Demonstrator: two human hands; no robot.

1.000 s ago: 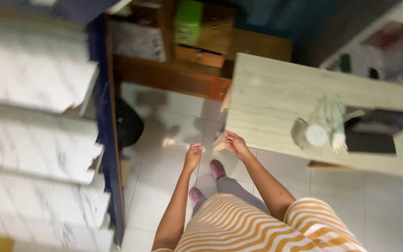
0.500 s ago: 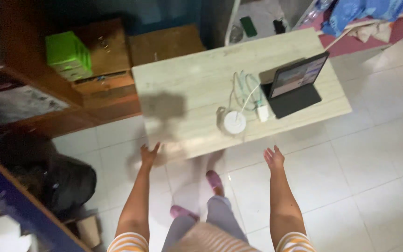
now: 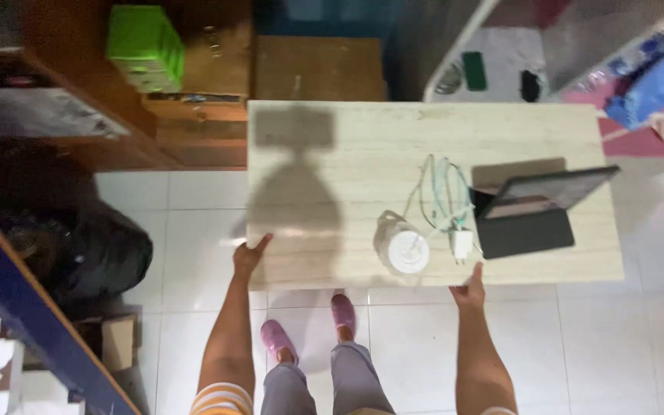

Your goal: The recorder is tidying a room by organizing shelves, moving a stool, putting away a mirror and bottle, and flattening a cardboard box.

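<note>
Now we have both hands on the counter (image 3: 324, 154); left hand (image 3: 248, 255) is at the near left corner, fingers wrapped over the edge, gripping it; right hand (image 3: 469, 287) is at the near edge further right, fingers spread loose against the rim, no clear clench visible; counter is a pale wood-grain top standing on a white tile floor (image 3: 616, 338), directly ahead of our pink slippers (image 3: 274, 338); on it, near the front edge between our hands, a white round device (image 3: 408, 251), with a white charger (image 3: 462, 244) just beside it and a loop of cable (image 3: 439, 188) running back; a tablet (image 3: 536, 211) stands propped in a dark folio right of the charger; behind the counter a wooden cabinet (image 3: 201, 131) carries a green box (image 3: 144, 46); a black bag (image 3: 97, 257) lies on the floor to the left.
</note>
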